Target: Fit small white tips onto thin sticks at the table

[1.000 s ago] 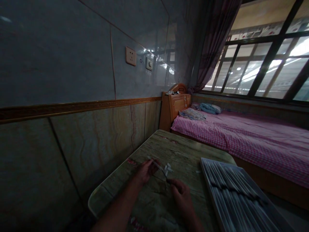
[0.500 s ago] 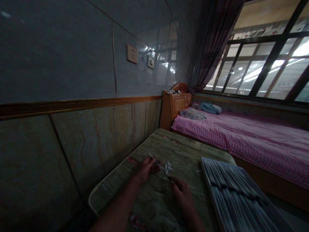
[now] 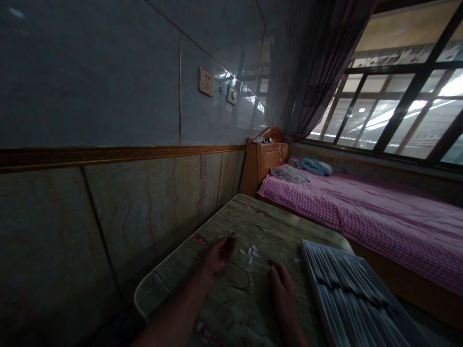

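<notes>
Left hand: the left hand (image 3: 218, 254) rests on the worktop (image 3: 253, 226), fingers curled loosely inward; the dim light does not show whether anything is pinched between them.
Right hand: the right hand (image 3: 282, 292) lies palm down on the worktop, fingers extended together toward the far edge, holding nothing visible.
Small white pieces: a loose cluster of small white pieces (image 3: 250, 253) lies on the worktop between the two hands, just beyond the fingertips of both; no contact with either hand can be confirmed.
Tray: a flat rectangular tray (image 3: 314, 248) sits at the right side of the worktop, just beside the right hand, overhanging the near edge. It is filled with long thin rods (image 3: 347, 289) laid side by side lengthwise; a dark band crosses them.
Worktop: surface with a greenish wood-grain pattern and rounded corners, set close to the tiled wall (image 3: 108, 96).
Wall: glossy tiles with a brown border strip; a wall socket (image 3: 206, 81) and a round switch (image 3: 232, 95) are mounted above the strip.
Bed: a bed (image 3: 361, 212) with a pink checked cover stands beyond the worktop, wooden headboard (image 3: 265, 156) at its left end, folded cloth (image 3: 316, 166) near it.
Window: a barred window (image 3: 398, 111) runs along the bed, a curtain (image 3: 318, 62) drawn to its left side.
</notes>
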